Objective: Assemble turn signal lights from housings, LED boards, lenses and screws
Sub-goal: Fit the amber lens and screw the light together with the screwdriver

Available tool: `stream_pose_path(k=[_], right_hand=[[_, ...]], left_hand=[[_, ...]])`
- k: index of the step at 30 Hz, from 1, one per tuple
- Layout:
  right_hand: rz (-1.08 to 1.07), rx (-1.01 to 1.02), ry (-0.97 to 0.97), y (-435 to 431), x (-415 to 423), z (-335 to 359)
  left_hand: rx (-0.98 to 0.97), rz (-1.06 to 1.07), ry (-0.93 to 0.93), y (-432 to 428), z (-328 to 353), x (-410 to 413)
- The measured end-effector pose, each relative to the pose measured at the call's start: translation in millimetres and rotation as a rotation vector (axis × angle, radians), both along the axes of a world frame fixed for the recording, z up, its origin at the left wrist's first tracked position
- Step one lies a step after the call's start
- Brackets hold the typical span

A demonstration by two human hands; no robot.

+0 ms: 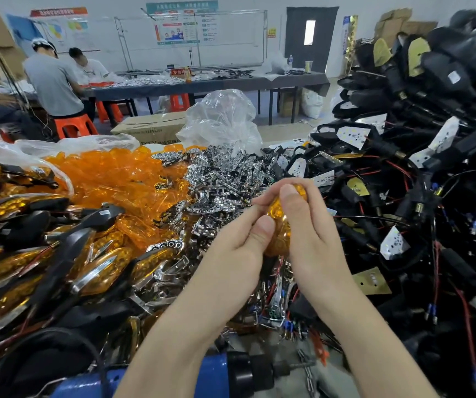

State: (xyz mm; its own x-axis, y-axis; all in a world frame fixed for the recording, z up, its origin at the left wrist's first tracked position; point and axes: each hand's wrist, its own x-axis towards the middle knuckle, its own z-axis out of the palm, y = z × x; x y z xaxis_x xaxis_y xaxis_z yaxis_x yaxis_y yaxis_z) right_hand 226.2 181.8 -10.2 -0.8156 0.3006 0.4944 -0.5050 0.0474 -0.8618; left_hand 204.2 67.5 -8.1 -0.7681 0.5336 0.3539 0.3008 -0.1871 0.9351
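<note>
Bench buried. Heap of loose translucent orange lenses left of centre, pile of chrome reflector plates beyond my hands, black wired housings with white LED boards stacked high on the right. My left hand and right hand both pinch one amber-lensed turn signal light above the piles. Blue cylindrical power screwdriver lies at the near edge. Behind is a long dark table with orange plastic stools.

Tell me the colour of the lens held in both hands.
Translucent amber-orange lens, gripped by the left hand and right hand; clearest in the head view.
</note>
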Motion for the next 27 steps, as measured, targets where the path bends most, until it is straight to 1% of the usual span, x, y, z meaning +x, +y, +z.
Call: stream_pose_path(k=[4, 6, 8, 10, 11, 12, 15, 17, 18, 21, 25, 27], right_hand=[[0.065, -0.092, -0.025, 8, 1, 3], [0.150, -0.147, -0.124, 13, 2, 3], [0.203, -0.175, -0.204, 16, 2, 1], [0.174, -0.187, -0.206, 16, 2, 0], [0.142, -0.230, -0.204, 17, 1, 1], [0.116, -0.300, -0.200, 20, 1, 2], [0.107, -0.592, -0.189, 34, 1, 6], [0.100, -0.695, -0.213, 42, 3, 9], [0.096, -0.721, -0.228, 45, 3, 9], [0.096, -0.731, -0.265, 46, 3, 6], [0.105, -0.710, -0.296, 44, 2, 2], [0.105, -0.693, -0.306, 43, 1, 0]], left_hand=[[0.030, -0.021, -0.030, 2, -2, 1], [0.016, -0.037, -0.042, 2, -3, 2], [-0.059, -0.047, -0.007, -1, -2, 1], [-0.239, 0.060, 0.132, -7, 2, -2], [-0.346, 0.140, 0.200, -12, 3, -4], [-0.449, 0.210, 0.225, -17, 3, -7], [-0.741, 0.322, 0.178, -35, -1, -17], [-0.962, 0.345, 0.193, -43, -6, -21], [-1.036, 0.349, 0.194, -45, -9, -23], [-1.126, 0.336, 0.200, -38, -18, -24], [-1.323, 0.376, 0.320, -26, -25, -20], [-1.372, 0.407, 0.366, -22, -26, -17]])
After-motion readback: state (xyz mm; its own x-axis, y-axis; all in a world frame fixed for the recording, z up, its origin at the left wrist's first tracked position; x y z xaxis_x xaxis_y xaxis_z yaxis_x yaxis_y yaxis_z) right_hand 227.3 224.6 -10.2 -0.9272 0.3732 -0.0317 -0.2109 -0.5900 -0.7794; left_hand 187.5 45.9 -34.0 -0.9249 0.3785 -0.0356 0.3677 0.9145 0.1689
